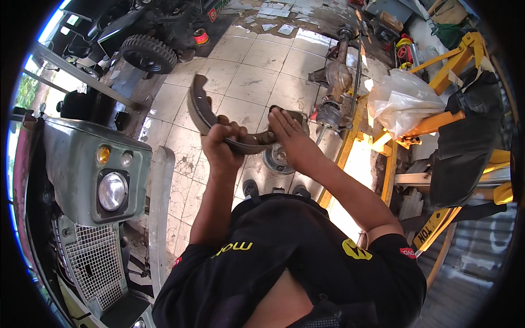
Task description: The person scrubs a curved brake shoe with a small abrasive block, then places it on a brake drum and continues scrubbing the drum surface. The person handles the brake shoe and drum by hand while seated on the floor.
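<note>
A curved metal brake shoe (203,109) is held up in front of my chest, above the tiled floor. My left hand (223,143) is closed round its middle, with the fingers wrapped over the inner edge. At the shoe's right end lies my right hand (290,136), its fingers long and close together across the metal. The thumb and whatever lies under that palm are hidden. Below the shoe, a round grey metal part like a hub or drum (278,159) is partly covered by my right hand and the shoe.
An axle with a rounded housing (336,76) lies ahead on the right. Beside it are a yellow metal frame (350,136) and clear plastic sheeting (404,101). A green vehicle front with a headlight (112,191) stands close on my left. Farther off are a tyre (149,53) and a red can (200,36).
</note>
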`<state>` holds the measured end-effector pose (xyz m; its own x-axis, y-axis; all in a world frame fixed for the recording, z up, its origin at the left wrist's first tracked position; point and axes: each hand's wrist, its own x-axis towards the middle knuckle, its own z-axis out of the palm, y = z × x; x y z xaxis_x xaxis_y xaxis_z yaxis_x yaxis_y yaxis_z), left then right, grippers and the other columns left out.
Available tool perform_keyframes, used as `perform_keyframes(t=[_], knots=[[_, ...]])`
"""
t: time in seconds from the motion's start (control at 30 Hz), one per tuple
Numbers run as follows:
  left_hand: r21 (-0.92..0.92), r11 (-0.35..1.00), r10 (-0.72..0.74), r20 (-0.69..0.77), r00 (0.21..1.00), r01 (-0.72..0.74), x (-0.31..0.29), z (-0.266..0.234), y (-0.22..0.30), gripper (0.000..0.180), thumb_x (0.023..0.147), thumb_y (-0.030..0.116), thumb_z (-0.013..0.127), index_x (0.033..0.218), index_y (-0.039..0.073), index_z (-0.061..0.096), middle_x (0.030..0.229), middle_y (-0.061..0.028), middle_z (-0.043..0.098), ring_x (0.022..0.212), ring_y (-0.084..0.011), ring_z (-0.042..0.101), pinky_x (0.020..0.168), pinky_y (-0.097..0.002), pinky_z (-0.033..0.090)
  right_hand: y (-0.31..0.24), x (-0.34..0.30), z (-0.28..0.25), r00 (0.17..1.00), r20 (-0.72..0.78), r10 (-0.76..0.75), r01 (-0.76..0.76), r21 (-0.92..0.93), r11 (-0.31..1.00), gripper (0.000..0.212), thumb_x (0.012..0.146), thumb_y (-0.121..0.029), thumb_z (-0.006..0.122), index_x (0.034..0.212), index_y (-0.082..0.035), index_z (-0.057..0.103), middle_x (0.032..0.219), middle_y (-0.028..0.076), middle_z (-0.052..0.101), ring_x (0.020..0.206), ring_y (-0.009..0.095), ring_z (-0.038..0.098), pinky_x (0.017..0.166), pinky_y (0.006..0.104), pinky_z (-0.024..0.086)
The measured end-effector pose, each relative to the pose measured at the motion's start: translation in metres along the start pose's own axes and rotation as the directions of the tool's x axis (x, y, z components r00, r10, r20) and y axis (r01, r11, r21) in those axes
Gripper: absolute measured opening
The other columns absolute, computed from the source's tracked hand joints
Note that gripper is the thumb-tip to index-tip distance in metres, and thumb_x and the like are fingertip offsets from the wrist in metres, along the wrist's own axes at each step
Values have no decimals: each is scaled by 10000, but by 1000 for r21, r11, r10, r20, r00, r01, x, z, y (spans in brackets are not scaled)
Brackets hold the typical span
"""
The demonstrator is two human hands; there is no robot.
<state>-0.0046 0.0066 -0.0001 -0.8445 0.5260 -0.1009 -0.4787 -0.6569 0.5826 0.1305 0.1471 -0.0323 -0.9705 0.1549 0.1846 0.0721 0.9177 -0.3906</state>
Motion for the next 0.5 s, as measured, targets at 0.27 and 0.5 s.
perform_keyframes(t=[0.27, 0.5], knots=[[-70, 993, -96, -57, 994, 92, -1, -16, 4, 735, 707, -17, 477, 1418, 146, 387, 733, 25, 419, 546, -94, 395, 625, -326, 454, -3, -5, 6, 998, 23, -63, 63, 1, 998, 701, 862, 44, 434, 1525, -30, 219, 1600, 162, 202, 1467, 351, 227, 1176, 465, 268], [-33, 996, -81, -33, 996, 80, -1, -16, 11, 742, 719, -27, 469, 1426, 181, 394, 731, 29, 407, 545, -96, 408, 628, -319, 456, -10, -18, 9, 996, 39, -80, 80, 19, 997, 675, 875, 22, 430, 1516, -1, 220, 1592, 181, 212, 1463, 354, 239, 1170, 475, 266]])
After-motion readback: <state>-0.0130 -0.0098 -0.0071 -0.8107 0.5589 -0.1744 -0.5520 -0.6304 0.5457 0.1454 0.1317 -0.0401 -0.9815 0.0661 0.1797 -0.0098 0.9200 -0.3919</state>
